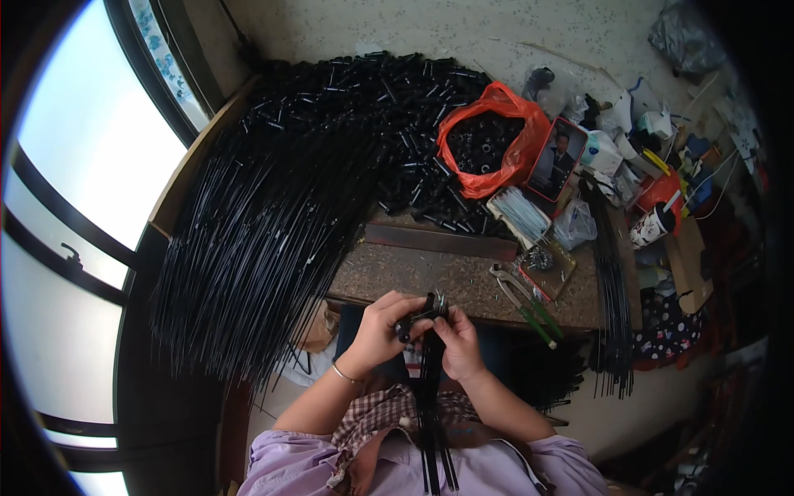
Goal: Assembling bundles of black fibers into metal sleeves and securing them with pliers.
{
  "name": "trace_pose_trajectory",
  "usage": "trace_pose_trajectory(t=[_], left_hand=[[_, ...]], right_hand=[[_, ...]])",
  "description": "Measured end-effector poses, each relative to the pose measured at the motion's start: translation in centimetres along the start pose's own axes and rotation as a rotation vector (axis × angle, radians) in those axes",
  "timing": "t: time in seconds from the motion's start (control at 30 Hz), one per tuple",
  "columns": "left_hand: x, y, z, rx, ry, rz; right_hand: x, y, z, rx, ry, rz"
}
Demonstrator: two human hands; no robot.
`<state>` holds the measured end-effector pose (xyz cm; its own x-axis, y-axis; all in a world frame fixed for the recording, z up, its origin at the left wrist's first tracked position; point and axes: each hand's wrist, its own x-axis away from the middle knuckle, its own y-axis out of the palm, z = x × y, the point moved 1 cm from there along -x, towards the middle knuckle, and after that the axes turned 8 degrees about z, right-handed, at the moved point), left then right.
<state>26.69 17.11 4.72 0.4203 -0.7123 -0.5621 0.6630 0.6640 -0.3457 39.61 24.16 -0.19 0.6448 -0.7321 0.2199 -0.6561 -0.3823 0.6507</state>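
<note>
In front of my chest, just off the table's near edge, my two hands meet at the top ends of several long thin black rods (428, 388). My left hand (379, 329) is closed around short black tubular pieces (404, 330), which stick out past its fingers. The right hand (461, 345) pinches the rods near their tips, where thin metal ends (441, 302) show. The rods hang down across my lap. How the tubes and rods fit together between the fingers is too small to tell.
A big heap of black tubes (356, 91) and long black rods (248, 248) covers the table's left and back. Right of it are a red plastic bag (533, 128) of small black parts, a phone (556, 161), a box of pale sticks (519, 213), green-handled pincers (527, 307) and a cup (651, 227).
</note>
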Motion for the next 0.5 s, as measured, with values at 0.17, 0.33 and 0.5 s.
trace_pose_trajectory(t=[0.17,0.33,0.5], left_hand=[[0.0,-0.8,-0.9,0.498,-0.387,-0.163],[0.1,-1.5,-2.5,0.834,-0.587,-0.303],[-0.7,-1.5,-3.9,0.728,-0.324,-0.421]], right_hand=[[-0.7,-0.9,0.1,-0.123,0.274,-0.305],[0.2,-0.2,-0.1,-0.036,0.308,-0.332],[-1.0,-0.7,-0.1,-0.191,0.545,-0.383]])
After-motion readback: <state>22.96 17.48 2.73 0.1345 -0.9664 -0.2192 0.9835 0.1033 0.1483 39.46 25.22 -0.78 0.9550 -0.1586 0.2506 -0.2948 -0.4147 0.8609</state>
